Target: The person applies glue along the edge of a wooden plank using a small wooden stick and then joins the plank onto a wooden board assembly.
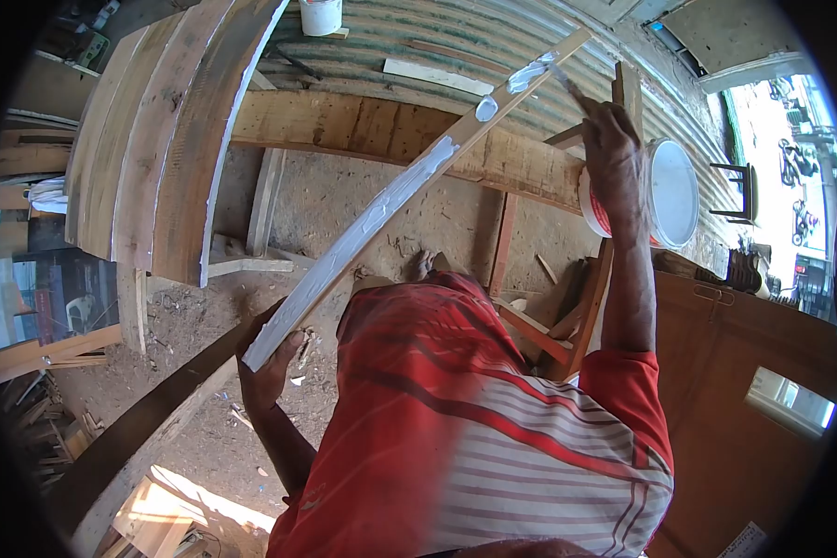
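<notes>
A long wooden strip (pixel 381 206) slants across the view, its upper face coated with white glue-like paste along the lower stretch and in patches near the far end. My left hand (pixel 268 374) is closed around the strip's near end, its fingers partly hidden below. Over the far end, my right hand (pixel 614 149) grips a thin brush (pixel 575 91), its tip touching the white patch there. The strip crosses above a thick wooden beam (pixel 344 123) and appears to rest on it.
Wide boards (pixel 172 139) with white paste along their edges stand at left. A large white bucket (pixel 674 193) sits right of the beam, and a small white bucket (pixel 321 17) at the top. Another long timber (pixel 149 418) runs lower left; a brown panel (pixel 707 372) stands at right.
</notes>
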A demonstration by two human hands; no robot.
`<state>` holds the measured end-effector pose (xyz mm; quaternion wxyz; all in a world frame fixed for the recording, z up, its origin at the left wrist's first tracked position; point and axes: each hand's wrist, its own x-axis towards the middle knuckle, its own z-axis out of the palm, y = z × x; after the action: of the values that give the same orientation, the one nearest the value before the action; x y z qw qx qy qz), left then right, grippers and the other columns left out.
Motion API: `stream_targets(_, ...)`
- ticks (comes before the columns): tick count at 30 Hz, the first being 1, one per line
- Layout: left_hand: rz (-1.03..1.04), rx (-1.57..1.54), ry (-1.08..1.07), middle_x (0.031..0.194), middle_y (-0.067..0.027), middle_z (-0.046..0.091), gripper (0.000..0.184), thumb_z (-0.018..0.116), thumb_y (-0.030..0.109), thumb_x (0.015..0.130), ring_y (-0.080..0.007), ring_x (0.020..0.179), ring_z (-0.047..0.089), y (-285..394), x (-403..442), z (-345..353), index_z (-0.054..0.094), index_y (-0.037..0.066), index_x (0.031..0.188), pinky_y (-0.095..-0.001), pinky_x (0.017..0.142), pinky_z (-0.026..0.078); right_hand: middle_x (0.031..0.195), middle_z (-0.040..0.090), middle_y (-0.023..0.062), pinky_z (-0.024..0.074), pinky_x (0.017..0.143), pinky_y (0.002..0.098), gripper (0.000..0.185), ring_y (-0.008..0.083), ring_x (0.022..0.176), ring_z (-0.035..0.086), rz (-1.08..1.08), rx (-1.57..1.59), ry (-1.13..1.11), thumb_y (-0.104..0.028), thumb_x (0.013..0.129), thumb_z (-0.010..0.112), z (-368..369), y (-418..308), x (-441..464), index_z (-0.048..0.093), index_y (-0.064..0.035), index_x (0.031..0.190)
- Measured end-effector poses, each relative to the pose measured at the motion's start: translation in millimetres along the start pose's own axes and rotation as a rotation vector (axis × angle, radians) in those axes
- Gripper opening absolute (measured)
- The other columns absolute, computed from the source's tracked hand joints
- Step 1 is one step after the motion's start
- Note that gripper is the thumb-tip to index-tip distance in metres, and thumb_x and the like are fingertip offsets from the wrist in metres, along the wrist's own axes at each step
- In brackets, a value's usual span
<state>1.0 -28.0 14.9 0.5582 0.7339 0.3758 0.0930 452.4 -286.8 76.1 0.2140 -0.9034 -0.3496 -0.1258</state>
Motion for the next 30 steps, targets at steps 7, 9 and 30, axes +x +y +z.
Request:
stream_targets(7, -0.004, 0.012, 0.001, 0.119, -0.0119, 0.074, 0.05, 0.082, 0.01, 0.088, -0.0188, 0.107, 0.068, 3.2, 2.0, -0.4, 0.066, 0.0, 0.133, -0.035, 0.096, 0.053, 0.107, 0.068, 0.0157, 0.0541, 0.075, 0.0459, 0.027, 0.0379, 0.09, 0.07, -0.137, 0.137, -0.026, -0.008, 0.096, 0.065, -4.8, -28.8, -4.7, 0.069, -0.0081, 0.123)
stream_targets(9, -0.015, 0.004, 0.007, 0.119, -0.012, 0.074, 0.05, 0.082, 0.01, 0.088, -0.0188, 0.107, 0.068, 1.9, 1.2, -1.0, 0.066, 0.0, 0.134, -0.0349, 0.096, 0.053, 0.106, 0.069, 0.0156, 0.0543, 0.075, 0.0459, 0.026, 0.0378, 0.089, 0.07, -0.131, 0.136, -0.048, -0.008, 0.096, 0.066, -8.1, -36.9, -4.5, 0.068, -0.0069, 0.122)
stream_targets(30, -0.011, -0.026, -0.028, 0.119, -0.0134, 0.074, 0.049, 0.081, 0.011, 0.089, -0.0195, 0.109, 0.068, -1.8, 2.8, -3.4, 0.065, -0.001, 0.134, -0.0349, 0.096, 0.053, 0.098, 0.07, 0.017, 0.0537, 0.072, 0.0419, 0.022, 0.0345, 0.079, 0.071, -0.084, 0.232, -0.115, -0.003, 0.092, 0.065, -13.9, -31.8, 0.1, 0.07, -0.0008, 0.113)
